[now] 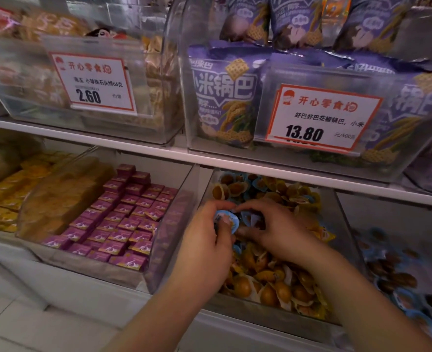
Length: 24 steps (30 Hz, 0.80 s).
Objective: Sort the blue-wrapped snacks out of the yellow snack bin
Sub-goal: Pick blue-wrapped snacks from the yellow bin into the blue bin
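Note:
A clear bin (270,317) on the lower shelf holds a heap of yellow-wrapped snacks (268,283) with some blue-wrapped ones mixed in at the back (256,180). My left hand (207,247) hovers over the bin's left side and grips several blue-wrapped snacks (226,219), its thumb across the top one. My right hand (270,229) reaches in from the right, fingers curled and pinching a blue-wrapped snack (254,219) right beside the left hand's bunch.
To the right stands a bin of blue-wrapped snacks (402,283). On the left is a bin of purple packets (118,219), then yellow packets (4,196). The upper shelf (159,151) carries bins with price tags (321,118) and purple bags.

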{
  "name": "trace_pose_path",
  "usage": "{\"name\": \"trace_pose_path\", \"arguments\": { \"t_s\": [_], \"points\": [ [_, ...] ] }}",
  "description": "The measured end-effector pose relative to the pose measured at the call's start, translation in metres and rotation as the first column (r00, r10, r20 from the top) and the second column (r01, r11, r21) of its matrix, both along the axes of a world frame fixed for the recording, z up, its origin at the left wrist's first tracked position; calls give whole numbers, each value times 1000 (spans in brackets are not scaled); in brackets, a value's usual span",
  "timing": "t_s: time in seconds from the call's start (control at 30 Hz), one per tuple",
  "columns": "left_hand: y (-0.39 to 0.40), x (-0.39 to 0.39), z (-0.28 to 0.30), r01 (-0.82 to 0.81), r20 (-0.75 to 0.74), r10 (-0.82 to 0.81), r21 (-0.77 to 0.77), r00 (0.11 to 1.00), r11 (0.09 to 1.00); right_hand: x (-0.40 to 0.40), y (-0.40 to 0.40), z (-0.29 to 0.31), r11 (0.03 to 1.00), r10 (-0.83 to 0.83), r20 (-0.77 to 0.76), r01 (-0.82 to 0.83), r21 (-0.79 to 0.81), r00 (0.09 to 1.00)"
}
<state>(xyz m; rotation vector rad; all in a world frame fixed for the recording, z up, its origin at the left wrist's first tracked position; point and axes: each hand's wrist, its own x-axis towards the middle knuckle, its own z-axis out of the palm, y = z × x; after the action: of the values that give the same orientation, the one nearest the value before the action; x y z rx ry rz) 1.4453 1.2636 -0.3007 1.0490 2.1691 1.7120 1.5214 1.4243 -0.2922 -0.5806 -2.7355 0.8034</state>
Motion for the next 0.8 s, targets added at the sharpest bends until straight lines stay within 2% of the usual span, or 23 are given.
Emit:
{"name": "trace_pose_path", "arguments": {
  "t_s": [0.07, 0.1, 0.13, 0.17, 0.2, 0.23, 0.27, 0.3, 0.37, 0.47, 0.53, 0.57, 0.7, 0.8],
  "points": [
    [2, 1, 1, -9, -1, 9, 6, 1000, 1000, 5, -3, 3, 992, -75, -136, 60, -108, 988],
    [3, 2, 2, -15, 2, 15, 16, 1000, 1000, 7, -5, 5, 970, -142, -207, 94, -224, 968],
    [4, 3, 3, -23, 6, 23, 31, 1000, 999, 10, -7, 8, 907, -231, -266, 109, -407, 936],
    [6, 5, 4, -30, 12, 30, 52, 999, 998, 14, -10, 12, 771, -332, -304, 71, -632, 893],
    [7, 7, 5, -37, 17, 36, 81, 999, 996, 17, -12, 15, 573, -423, -303, -7, -820, 854],
    [9, 10, 6, -44, 12, 43, 114, 999, 993, 21, -16, 18, 381, -484, -278, -85, -920, 830],
    [11, 14, 6, -50, -7, 51, 148, 999, 988, 25, -20, 21, 246, -517, -241, -127, -961, 822],
    [13, 19, 6, -49, -36, 56, 176, 998, 983, 29, -24, 22, 154, -535, -200, -138, -978, 821],
    [17, 31, 5, -29, -115, 52, 190, 992, 981, 38, -33, 23, 63, -555, -135, -121, -991, 821],
    [24, 50, 0, 39, -211, -7, 146, 978, 989, 55, -39, 26, 18, -510, -108, -115, -993, 853],
    [28, 58, 1, 56, -222, -24, 140, 975, 989, 67, -37, 32, 25, -434, -174, -181, -983, 884],
    [30, 60, 1, 62, -225, -29, 139, 974, 988, 73, -36, 35, 78, -415, -201, -185, -980, 887],
    [39, 69, 0, 150, -307, -137, 18, 942, 989, 103, -26, 39, 457, -486, -228, 23, -889, 844],
    [43, 78, -6, 248, -350, -259, -77, 900, 966, 133, -10, 40, 581, -525, -281, 98, -808, 804]
  ]
}}
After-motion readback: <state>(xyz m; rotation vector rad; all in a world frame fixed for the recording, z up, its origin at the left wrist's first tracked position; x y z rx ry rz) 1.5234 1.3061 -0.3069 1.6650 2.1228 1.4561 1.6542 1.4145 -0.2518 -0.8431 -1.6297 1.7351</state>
